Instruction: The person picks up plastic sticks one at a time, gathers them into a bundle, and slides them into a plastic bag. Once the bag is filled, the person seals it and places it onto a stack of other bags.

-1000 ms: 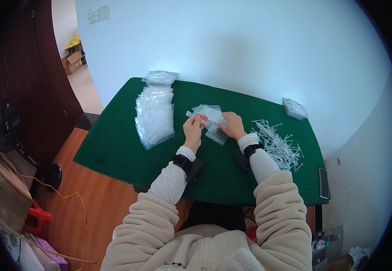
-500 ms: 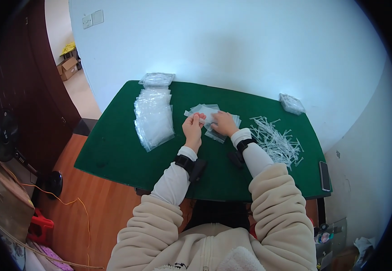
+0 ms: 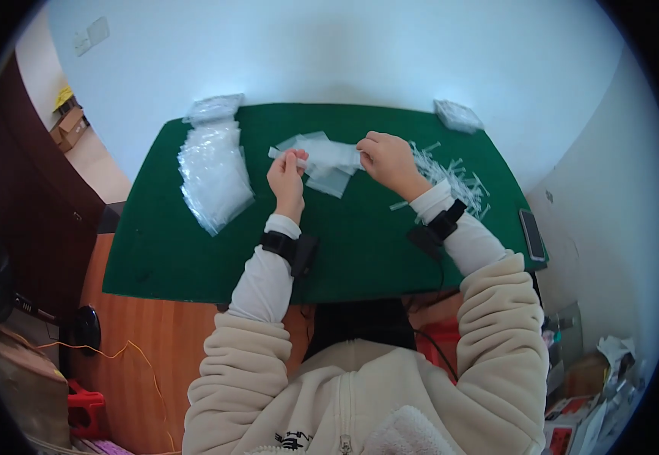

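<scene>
At the middle of the green table, my left hand (image 3: 288, 182) pinches the edge of a clear plastic bag (image 3: 275, 152). Several more flat clear bags (image 3: 332, 182) lie loosely overlapped just beyond and to the right of it. My right hand (image 3: 391, 163) is closed in a pinch at the right end of these bags; what its fingertips hold, if anything, is too small to make out. Beside that hand is a heap of thin clear plastic sticks (image 3: 462, 184) with widened ends, partly covered by my right hand and wrist.
A long fanned row of clear bags (image 3: 214, 178) lies at left, with a stacked bundle (image 3: 215, 108) behind it. Another clear packet (image 3: 458, 116) sits at the far right corner. A phone (image 3: 532, 233) rests near the right edge of the green table (image 3: 360, 258).
My right hand has moved right, away from the bags' middle to their right end, over the stick heap's edge. My left hand still pinches the bag. The whole view has shifted.
</scene>
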`<state>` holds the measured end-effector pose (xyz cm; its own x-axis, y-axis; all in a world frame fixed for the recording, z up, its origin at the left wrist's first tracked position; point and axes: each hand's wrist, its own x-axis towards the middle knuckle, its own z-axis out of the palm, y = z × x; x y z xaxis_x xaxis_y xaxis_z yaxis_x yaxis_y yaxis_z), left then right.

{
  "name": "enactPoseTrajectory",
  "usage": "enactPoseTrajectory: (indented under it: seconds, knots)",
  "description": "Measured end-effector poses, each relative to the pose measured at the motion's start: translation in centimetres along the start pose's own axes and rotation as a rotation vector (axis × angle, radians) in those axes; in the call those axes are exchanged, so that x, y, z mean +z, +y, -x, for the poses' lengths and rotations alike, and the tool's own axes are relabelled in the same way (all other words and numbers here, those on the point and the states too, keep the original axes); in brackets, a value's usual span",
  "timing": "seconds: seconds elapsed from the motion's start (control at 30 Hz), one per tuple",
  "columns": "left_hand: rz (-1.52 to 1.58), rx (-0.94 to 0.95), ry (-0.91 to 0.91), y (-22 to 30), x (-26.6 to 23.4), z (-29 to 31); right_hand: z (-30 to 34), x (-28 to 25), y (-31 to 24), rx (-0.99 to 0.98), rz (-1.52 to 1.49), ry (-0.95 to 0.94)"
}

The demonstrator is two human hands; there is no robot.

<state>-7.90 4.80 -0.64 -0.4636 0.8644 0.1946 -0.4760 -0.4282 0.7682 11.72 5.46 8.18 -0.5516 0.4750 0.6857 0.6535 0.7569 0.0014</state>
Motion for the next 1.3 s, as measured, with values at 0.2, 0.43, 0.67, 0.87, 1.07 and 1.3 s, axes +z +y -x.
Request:
enactPoseTrajectory:
  seconds: [0.2, 0.43, 0.67, 0.87, 1.07, 1.3]
  knots:
    - [-0.116, -0.069, -0.126, -0.7, 1.4, 1.3, 4.9, -0.2, -1.0, 0.354, -0.274, -0.544]
    - [-0.167, -0.131, -0.227, 0.2, 2.4, 2.9, 7.3, -0.5, 2.2, 0.233, -0.599, -0.529]
    - [-0.188, -0.266, -0.323, 0.0, 2.7, 3.6, 8.4, 0.5, 0.6, -0.075, -0.466, -0.519]
    - [-0.135, -0.276, -0.279, -0.1, 2.7, 3.7, 7.6, 0.8, 0.0, 0.065, -0.463, -0.500]
    - [-0.090, -0.175, -0.141, 0.3, 3.4, 4.5, 7.2, 2.8, -1.0, 0.241, -0.573, -0.056]
    - [-0.086, -0.169, -0.200, -0.4, 4.5, 6.2, 7.1, 2.4, -1.5, 0.212, -0.551, 0.134]
